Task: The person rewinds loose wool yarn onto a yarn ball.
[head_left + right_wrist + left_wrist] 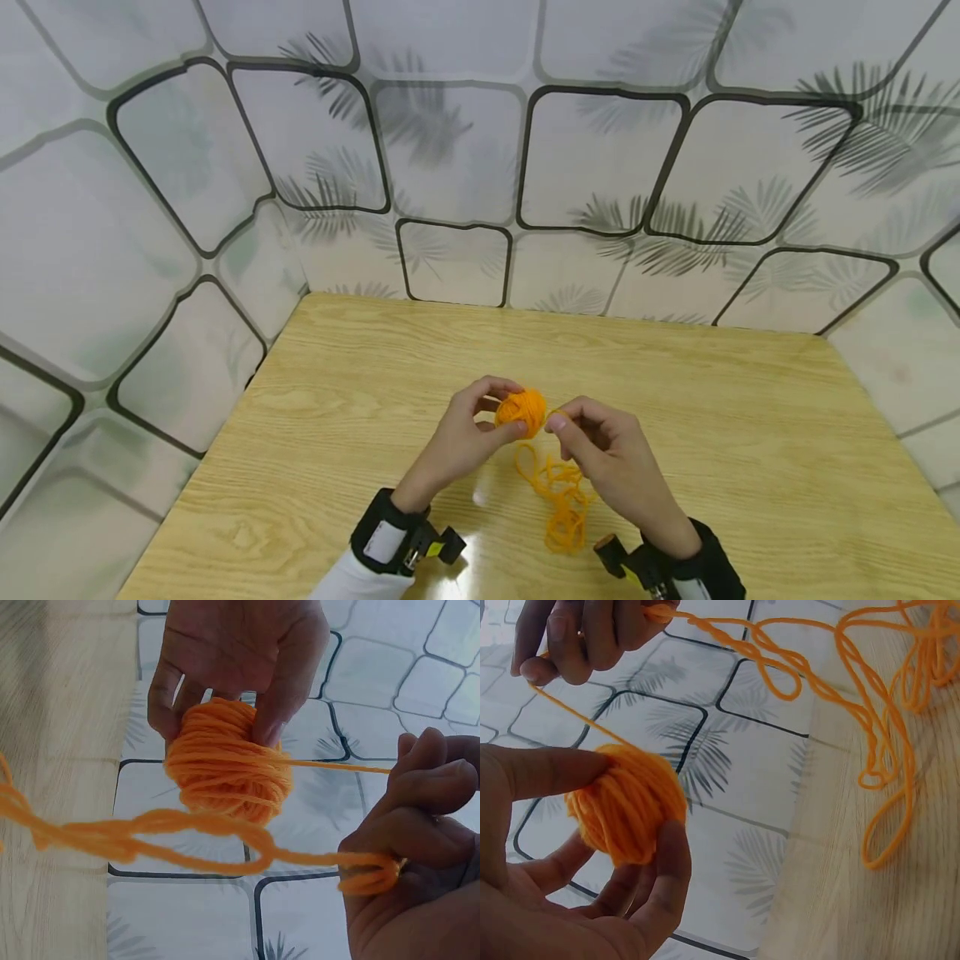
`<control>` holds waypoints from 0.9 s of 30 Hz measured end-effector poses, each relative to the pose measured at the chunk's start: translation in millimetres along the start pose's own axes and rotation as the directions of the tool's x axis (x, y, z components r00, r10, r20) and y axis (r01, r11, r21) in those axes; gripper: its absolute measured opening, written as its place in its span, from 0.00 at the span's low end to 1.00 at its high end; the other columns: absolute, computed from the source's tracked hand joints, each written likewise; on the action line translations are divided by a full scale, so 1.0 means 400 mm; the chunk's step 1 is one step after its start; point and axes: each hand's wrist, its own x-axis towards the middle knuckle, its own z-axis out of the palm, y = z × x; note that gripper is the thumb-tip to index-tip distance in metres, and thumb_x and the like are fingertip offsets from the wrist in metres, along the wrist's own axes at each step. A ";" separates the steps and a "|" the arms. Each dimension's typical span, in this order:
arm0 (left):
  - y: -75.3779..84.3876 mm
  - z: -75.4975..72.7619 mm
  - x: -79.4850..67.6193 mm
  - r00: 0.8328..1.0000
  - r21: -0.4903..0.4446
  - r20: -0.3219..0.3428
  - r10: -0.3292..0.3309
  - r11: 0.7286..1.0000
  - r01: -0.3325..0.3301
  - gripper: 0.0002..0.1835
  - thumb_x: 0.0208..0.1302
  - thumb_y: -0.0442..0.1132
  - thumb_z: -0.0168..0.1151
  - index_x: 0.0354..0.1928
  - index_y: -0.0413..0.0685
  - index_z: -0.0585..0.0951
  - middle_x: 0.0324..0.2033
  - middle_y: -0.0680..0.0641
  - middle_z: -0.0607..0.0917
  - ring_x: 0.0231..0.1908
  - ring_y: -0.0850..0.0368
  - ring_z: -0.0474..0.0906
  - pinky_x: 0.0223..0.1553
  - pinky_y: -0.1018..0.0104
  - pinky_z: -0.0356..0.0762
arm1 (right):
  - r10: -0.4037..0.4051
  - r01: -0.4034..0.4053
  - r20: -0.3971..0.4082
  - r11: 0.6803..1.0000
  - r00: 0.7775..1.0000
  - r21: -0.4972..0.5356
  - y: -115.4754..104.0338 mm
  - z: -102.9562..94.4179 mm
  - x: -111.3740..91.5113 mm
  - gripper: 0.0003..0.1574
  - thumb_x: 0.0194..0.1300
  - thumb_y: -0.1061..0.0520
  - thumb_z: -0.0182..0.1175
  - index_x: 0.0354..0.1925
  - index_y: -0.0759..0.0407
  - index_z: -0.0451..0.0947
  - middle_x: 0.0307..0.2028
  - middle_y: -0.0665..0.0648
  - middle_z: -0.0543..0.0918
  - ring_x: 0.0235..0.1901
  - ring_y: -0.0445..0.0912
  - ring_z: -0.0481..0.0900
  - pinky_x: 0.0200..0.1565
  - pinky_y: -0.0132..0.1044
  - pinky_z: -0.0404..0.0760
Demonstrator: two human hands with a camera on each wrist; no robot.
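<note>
An orange ball of yarn [522, 412] is held above the table between the thumb and fingers of my left hand [465, 432]. Close to its right, my right hand [611, 446] pinches the strand [337, 766] that runs taut from the ball. More yarn passes through the right palm, as the right wrist view shows, and hangs out in a twisted length [780, 656]. Below the hands, a loose tangle of yarn [566, 517] lies on the wooden table. In the left wrist view, the left hand's thumb and fingers [671, 877] press opposite sides of the ball.
The light wood-grain table [360, 375] reaches back to a wall covering [457, 150] with dark rounded outlines and leaf prints. This covering also stands along the left side. Black straps with small cameras [405, 533] sit on both wrists.
</note>
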 end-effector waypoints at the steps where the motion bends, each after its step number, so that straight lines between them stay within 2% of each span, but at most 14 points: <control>1: -0.001 0.001 -0.001 0.999 -0.002 0.034 0.002 1.000 -0.002 0.19 0.57 0.42 0.64 0.51 0.52 0.74 0.46 0.48 0.73 0.45 0.48 0.71 0.39 0.60 0.77 | 0.008 -0.008 -0.015 1.000 1.000 0.003 -0.001 -0.003 0.000 0.09 0.67 0.52 0.52 0.35 0.55 0.75 0.20 0.54 0.71 0.13 0.43 0.62 0.13 0.37 0.65; 4: -0.006 0.002 -0.003 0.991 -0.023 0.132 0.003 1.000 0.000 0.19 0.57 0.44 0.64 0.51 0.53 0.74 0.46 0.48 0.74 0.45 0.48 0.72 0.39 0.60 0.77 | 0.029 -0.029 -0.046 1.000 0.999 0.010 -0.004 -0.010 0.000 0.11 0.67 0.51 0.52 0.35 0.57 0.75 0.21 0.55 0.71 0.13 0.44 0.62 0.13 0.37 0.64; 7: -0.008 0.003 -0.005 0.969 -0.062 0.248 0.016 0.998 0.000 0.19 0.57 0.43 0.63 0.50 0.53 0.74 0.47 0.48 0.74 0.46 0.48 0.72 0.39 0.59 0.78 | 0.034 -0.034 -0.067 0.999 0.997 0.007 -0.005 -0.016 0.001 0.11 0.67 0.51 0.52 0.35 0.57 0.75 0.21 0.55 0.72 0.13 0.44 0.62 0.13 0.37 0.65; 9: -0.007 0.003 -0.007 0.942 -0.094 0.333 0.040 0.995 -0.009 0.18 0.58 0.41 0.63 0.51 0.52 0.74 0.49 0.49 0.74 0.47 0.47 0.71 0.39 0.58 0.78 | 0.034 -0.034 -0.079 0.999 0.996 0.005 -0.005 -0.019 0.002 0.10 0.67 0.51 0.53 0.35 0.56 0.75 0.21 0.55 0.72 0.14 0.45 0.63 0.14 0.37 0.65; 11: -0.005 0.003 -0.008 0.909 -0.127 0.410 0.076 0.992 -0.026 0.18 0.58 0.40 0.62 0.51 0.50 0.73 0.50 0.48 0.74 0.47 0.47 0.71 0.40 0.57 0.78 | 0.031 -0.031 -0.087 1.000 0.996 0.006 -0.003 -0.022 0.004 0.10 0.67 0.52 0.53 0.34 0.55 0.75 0.21 0.55 0.72 0.14 0.45 0.63 0.15 0.37 0.65; 14: 0.000 0.002 -0.010 0.861 -0.187 0.491 0.129 0.981 -0.040 0.18 0.59 0.38 0.61 0.51 0.46 0.73 0.51 0.47 0.74 0.47 0.48 0.72 0.42 0.55 0.77 | 0.033 -0.032 -0.097 0.999 0.995 0.015 0.002 -0.025 0.008 0.10 0.67 0.52 0.53 0.33 0.55 0.75 0.21 0.56 0.71 0.14 0.46 0.63 0.15 0.38 0.65; 17: 0.009 0.001 -0.014 0.831 -0.252 0.530 0.171 0.967 -0.039 0.18 0.60 0.37 0.60 0.52 0.43 0.71 0.51 0.45 0.73 0.47 0.50 0.72 0.44 0.53 0.76 | 0.050 -0.048 -0.106 0.998 0.993 0.027 0.006 -0.026 0.011 0.11 0.66 0.50 0.53 0.33 0.56 0.74 0.21 0.57 0.71 0.14 0.46 0.63 0.15 0.38 0.65; 20: 0.018 -0.001 -0.018 0.815 -0.318 0.536 0.221 0.947 -0.048 0.19 0.60 0.35 0.59 0.52 0.40 0.70 0.50 0.43 0.73 0.47 0.52 0.72 0.43 0.50 0.76 | 0.073 -0.069 -0.112 0.997 0.991 0.044 0.013 -0.027 0.014 0.13 0.66 0.49 0.53 0.33 0.57 0.74 0.21 0.59 0.71 0.15 0.47 0.63 0.15 0.39 0.64; 23: 0.026 -0.003 -0.021 0.806 -0.389 0.525 0.273 0.920 -0.058 0.19 0.59 0.32 0.59 0.53 0.37 0.69 0.50 0.41 0.72 0.47 0.52 0.72 0.43 0.47 0.75 | 0.086 -0.079 -0.112 0.995 0.990 0.061 0.022 -0.026 0.017 0.14 0.66 0.49 0.53 0.34 0.58 0.74 0.22 0.62 0.71 0.15 0.48 0.62 0.16 0.39 0.64; 27: 0.037 -0.005 -0.023 0.810 -0.470 0.492 0.318 0.881 -0.060 0.21 0.58 0.28 0.58 0.53 0.34 0.67 0.49 0.39 0.71 0.47 0.51 0.71 0.45 0.44 0.73 | 0.110 -0.102 -0.113 0.992 0.988 0.075 0.037 -0.023 0.023 0.17 0.66 0.47 0.53 0.35 0.61 0.74 0.22 0.62 0.70 0.15 0.48 0.62 0.17 0.40 0.65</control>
